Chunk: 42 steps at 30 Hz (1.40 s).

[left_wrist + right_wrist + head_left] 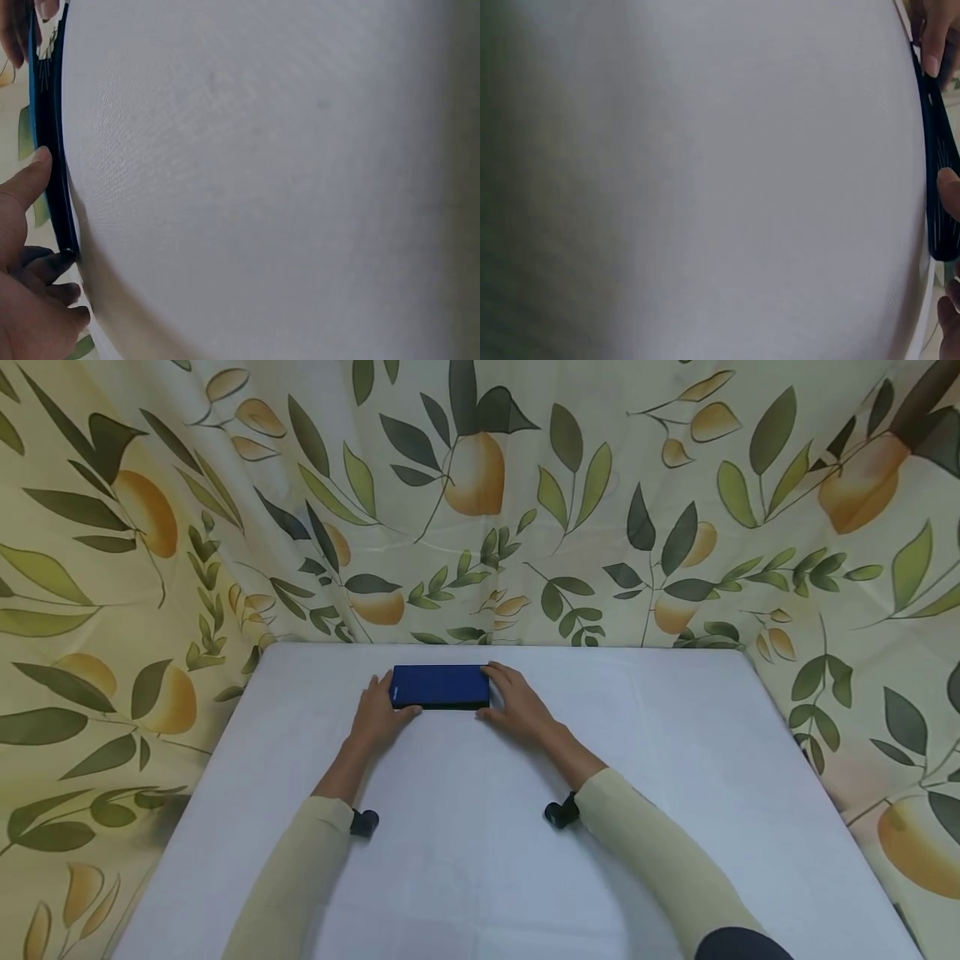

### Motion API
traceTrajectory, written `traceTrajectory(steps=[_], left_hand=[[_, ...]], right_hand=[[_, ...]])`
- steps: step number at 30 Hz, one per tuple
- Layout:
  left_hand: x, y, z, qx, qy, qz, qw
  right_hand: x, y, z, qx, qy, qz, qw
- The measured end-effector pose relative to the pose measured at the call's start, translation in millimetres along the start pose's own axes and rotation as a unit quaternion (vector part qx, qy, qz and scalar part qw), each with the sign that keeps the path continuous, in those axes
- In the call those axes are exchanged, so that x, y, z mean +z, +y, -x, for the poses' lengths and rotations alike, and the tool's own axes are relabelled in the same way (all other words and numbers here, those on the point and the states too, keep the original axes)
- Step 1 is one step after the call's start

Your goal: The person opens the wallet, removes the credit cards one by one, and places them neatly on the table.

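Observation:
A flat, rectangular blue wallet [440,685] lies lengthwise across the far part of the white table, a small pale mark at its left end. My left hand [377,717] holds the left end, thumb on the near edge and fingers round the side. At the right end my right hand [519,703] grips it, thumb low at the near corner and fingertips on the far corner. In the left wrist view, the wallet [52,120] shows a dark gap between two blue covers. Thin lines run along the dark edge of the wallet [939,142] in the right wrist view.
The table [480,843] has a white cloth on it. Behind and beside it hangs a curtain [480,568] printed with leaves and orange fruit. Small black wrist cameras sit at the left cuff [365,823] and the right cuff [561,812].

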State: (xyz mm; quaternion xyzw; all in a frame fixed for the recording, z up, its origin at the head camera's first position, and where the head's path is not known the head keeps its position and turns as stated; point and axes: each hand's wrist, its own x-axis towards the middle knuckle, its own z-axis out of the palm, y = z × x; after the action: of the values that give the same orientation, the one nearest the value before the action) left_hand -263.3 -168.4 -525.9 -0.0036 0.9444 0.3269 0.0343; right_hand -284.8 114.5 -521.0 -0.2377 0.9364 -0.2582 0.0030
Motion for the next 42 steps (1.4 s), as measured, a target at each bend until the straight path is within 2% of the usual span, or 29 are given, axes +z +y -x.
traceTrajectory(steps=[9, 18, 25, 32, 35, 42], left_hand=[[-0.6, -0.2, -5.0, -0.002, -0.001, 0.000, 1.0000], [-1.2, -1.0, -2.4, -0.004, 0.001, -0.008, 1.0000], [-0.9, -0.5, 0.1, 0.002, 0.003, -0.024, 0.9997], [-8.7, 0.7, 5.0, 0.022, 0.018, -0.049, 0.9984], [-11.3, -0.2, 6.9, 0.022, 0.012, -0.050, 0.9984], [-14.5, -2.1, 5.3, 0.029, 0.010, -0.052, 0.9982]], right_hand=[[0.8, 6.2, -12.9, 0.007, -0.018, 0.010, 1.000], [4.1, 9.6, -16.5, 0.003, -0.029, 0.001, 1.000], [2.8, 11.6, -14.6, -0.007, -0.013, 0.001, 1.000], [0.5, 12.4, -11.6, -0.019, 0.001, -0.008, 1.000], [0.1, 12.4, -10.8, -0.022, 0.004, -0.012, 1.000], [0.3, 12.1, -7.5, 0.001, 0.006, -0.035, 0.999]])
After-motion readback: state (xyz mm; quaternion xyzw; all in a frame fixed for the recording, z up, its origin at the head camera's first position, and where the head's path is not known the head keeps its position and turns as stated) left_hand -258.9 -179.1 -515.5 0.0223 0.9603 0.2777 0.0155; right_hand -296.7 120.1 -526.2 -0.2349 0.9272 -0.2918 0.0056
